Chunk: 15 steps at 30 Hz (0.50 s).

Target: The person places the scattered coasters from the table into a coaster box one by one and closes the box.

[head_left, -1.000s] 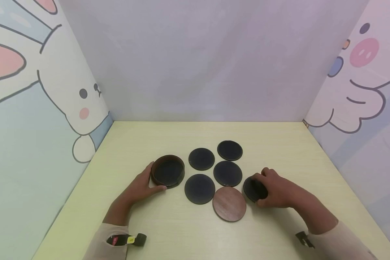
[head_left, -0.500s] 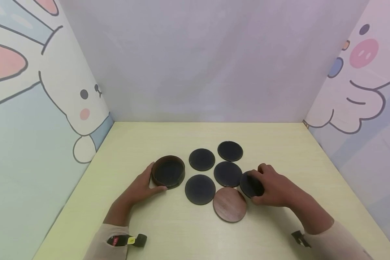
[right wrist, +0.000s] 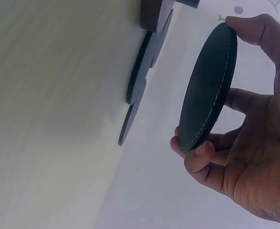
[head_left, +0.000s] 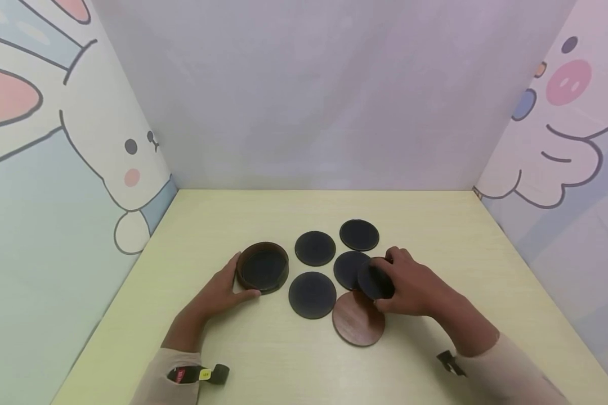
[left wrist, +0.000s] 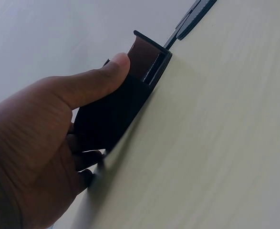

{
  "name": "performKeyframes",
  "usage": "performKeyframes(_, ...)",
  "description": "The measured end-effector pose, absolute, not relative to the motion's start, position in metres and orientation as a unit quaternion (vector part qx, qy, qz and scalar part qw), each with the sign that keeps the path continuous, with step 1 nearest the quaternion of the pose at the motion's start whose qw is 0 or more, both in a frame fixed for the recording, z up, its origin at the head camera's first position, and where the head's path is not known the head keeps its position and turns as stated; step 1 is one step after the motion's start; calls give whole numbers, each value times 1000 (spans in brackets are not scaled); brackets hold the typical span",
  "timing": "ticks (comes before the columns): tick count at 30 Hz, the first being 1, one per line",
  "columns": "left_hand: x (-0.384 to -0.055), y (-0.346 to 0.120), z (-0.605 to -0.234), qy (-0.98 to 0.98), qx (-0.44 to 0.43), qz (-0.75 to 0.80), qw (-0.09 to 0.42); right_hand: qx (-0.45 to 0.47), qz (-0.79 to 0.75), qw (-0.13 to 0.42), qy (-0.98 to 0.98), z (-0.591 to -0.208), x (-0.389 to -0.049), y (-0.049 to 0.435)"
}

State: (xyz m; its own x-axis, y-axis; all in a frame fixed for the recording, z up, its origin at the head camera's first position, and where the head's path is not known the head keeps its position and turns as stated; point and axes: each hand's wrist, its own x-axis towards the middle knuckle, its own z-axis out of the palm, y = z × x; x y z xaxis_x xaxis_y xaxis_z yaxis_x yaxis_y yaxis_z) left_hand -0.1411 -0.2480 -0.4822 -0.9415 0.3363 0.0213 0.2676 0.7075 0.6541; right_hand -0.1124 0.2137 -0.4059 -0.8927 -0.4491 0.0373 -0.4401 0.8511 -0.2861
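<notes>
My left hand grips the side of a round, dark coaster holder with a brown inner wall. In the left wrist view, the thumb lies over the wall of the holder, near a cut-out. The holder's inside looks dark; whether a coaster lies in it I cannot tell. My right hand pinches a round black coaster by its edges, raised off the table. Light stitching rings this coaster in the right wrist view. In the head view it overlaps a black coaster and a brown coaster.
More black coasters lie flat between the hands: a front one, a middle one and a back one. The pale wooden table meets a plain back wall and side walls with cartoon drawings.
My right hand has moved left with the black coaster, from beside the brown coaster to above its neighbours. My left hand and the holder have stayed in place.
</notes>
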Motion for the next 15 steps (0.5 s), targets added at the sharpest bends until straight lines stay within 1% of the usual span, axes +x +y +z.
performKeyframes(15,-142,-249,-484,923,159,346,54,-244,-149,30,958,-398,-127,186)
